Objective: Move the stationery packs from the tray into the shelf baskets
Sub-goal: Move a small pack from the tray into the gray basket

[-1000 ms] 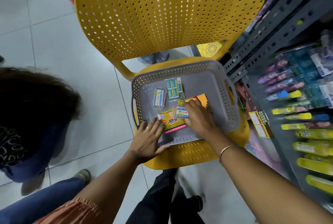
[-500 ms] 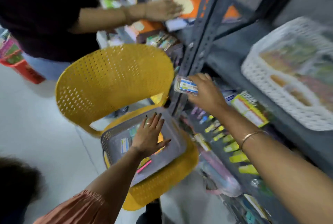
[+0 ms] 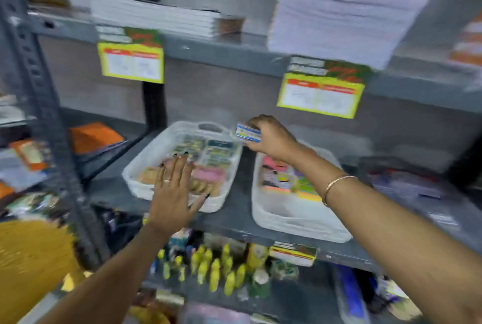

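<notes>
Far left: blurred yellow perforated plastic chair (image 3: 28,258), low beside the grey slotted steel shelf upright (image 3: 39,94); tray not in view.

Next, left hand (image 3: 173,193), released, fingers spread, palm down, hovering over the near end of the left white woven plastic basket (image 3: 135,180). Empty, gripping nothing. Wrist straight, forearm rising from the lower left. Probably poised to steady that basket or to sweep its contents aside; contact with the rim cannot be told through the blur.

Inside that basket, small colourful stationery packs (image 3: 208,151) laid flat in rows, likely sorted by kind so that each type keeps its own basket.

Further right, small blue-and-white stationery pack (image 3: 248,133), pinched by its right end in the right hand (image 3: 271,138), thumb below and fingers curled over the top. Held level, above the gap between the two baskets, at their far ends, clear of both. Seemingly the moment of choosing a basket, the pack's face turned up for matching against the contents below.

Right forearm stretched long from the lower right, crossing over the right white woven plastic basket (image 3: 294,227), gold bangle (image 3: 336,188) at the wrist. In that basket, pink and green packs (image 3: 284,177) gathered in the middle, the near end bare.

Both baskets side by side on the grey metal shelf board (image 3: 234,222), with yellow price cards (image 3: 319,94) hanging from the shelf above.
</notes>
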`<state>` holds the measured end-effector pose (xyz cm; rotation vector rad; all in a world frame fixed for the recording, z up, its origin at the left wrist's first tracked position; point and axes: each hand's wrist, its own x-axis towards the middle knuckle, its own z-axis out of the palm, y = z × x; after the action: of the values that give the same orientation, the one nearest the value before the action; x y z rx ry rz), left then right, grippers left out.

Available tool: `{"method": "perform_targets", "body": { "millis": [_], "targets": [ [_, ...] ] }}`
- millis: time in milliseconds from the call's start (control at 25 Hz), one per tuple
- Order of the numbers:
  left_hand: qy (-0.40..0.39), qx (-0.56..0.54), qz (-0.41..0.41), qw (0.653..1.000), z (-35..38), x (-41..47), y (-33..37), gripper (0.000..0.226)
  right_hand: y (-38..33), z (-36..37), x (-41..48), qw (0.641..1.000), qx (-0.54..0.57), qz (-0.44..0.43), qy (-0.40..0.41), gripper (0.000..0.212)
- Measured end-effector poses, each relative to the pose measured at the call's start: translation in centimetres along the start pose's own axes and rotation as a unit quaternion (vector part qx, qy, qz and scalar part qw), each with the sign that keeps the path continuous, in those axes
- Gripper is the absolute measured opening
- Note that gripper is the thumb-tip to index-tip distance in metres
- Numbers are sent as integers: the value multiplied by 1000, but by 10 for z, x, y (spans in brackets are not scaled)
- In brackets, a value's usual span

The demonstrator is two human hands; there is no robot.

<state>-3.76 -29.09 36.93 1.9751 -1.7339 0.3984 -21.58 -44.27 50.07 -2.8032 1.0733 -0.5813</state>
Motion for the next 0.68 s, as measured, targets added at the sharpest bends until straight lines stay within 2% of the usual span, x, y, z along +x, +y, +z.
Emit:
{"method": "perform_targets", "body": {
  "millis": [240, 400, 520, 680],
  "targets": [
    [4, -62, 118, 991, 25, 48, 194, 89, 157, -73, -96, 990, -48, 128, -31, 50],
    [-33, -35, 176, 983, 60, 55, 307, 82, 238, -97, -155, 980, -80, 175, -59, 50],
    [-72, -52, 220, 971, 90, 45, 358, 81, 280, -103, -195, 973, -75, 206, -77, 51],
    [-141, -41, 234, 961, 131, 25, 382, 84, 315, -90, -241, 964, -52, 228, -125, 47]
  ]
}}
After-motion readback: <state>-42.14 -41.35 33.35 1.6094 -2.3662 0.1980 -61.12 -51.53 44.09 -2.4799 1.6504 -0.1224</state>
